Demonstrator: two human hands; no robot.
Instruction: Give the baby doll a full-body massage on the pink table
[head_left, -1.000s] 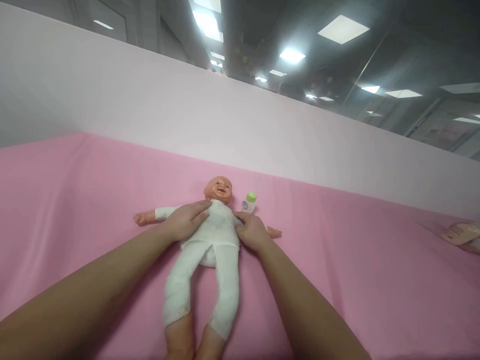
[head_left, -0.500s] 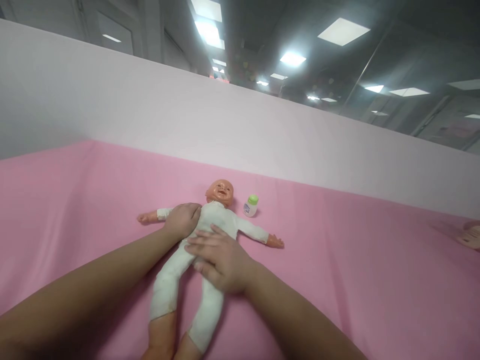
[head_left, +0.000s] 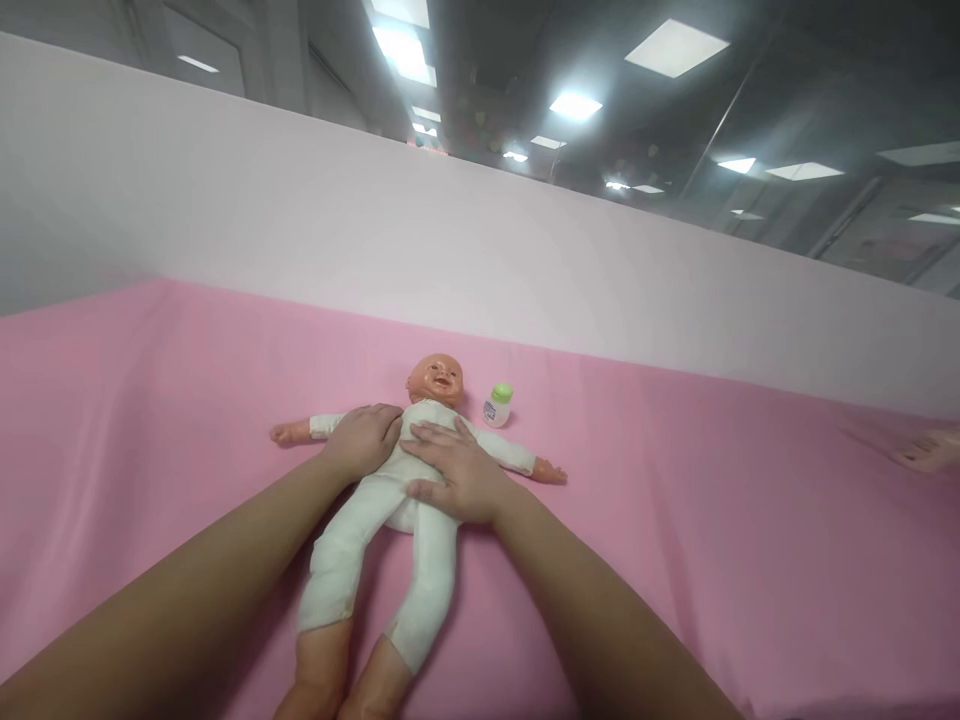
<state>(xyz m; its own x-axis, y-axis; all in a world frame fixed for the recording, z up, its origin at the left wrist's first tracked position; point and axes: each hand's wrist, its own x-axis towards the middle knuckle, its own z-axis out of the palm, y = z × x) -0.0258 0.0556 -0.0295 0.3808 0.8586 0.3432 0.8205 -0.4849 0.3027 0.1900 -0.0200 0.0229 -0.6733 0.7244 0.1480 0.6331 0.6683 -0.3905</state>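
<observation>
A baby doll (head_left: 381, 470) with a white cloth body and plastic head, hands and lower legs lies on its back, arms spread. My left hand (head_left: 365, 440) rests along the side of its chest at image left, below the doll's arm; its fingers lie against the torso. Across the chest and belly lies my right hand (head_left: 461, 470), flat with its fingers stretched out. Neither hand grips anything. Close to the doll's head, on the right, stands a small clear bottle (head_left: 497, 406) with a green cap and a printed label.
Pink cloth (head_left: 675, 500) covers the table under the doll, with some folds. A white partition (head_left: 480, 250) runs along the far side, with dark glass reflecting ceiling lights above it. At the right edge another person's hand or a doll's hand (head_left: 930, 450) shows, blurred.
My right hand has slid up the doll from the lower belly to the chest. My left hand stays at the doll's side. The view has shifted slightly.
</observation>
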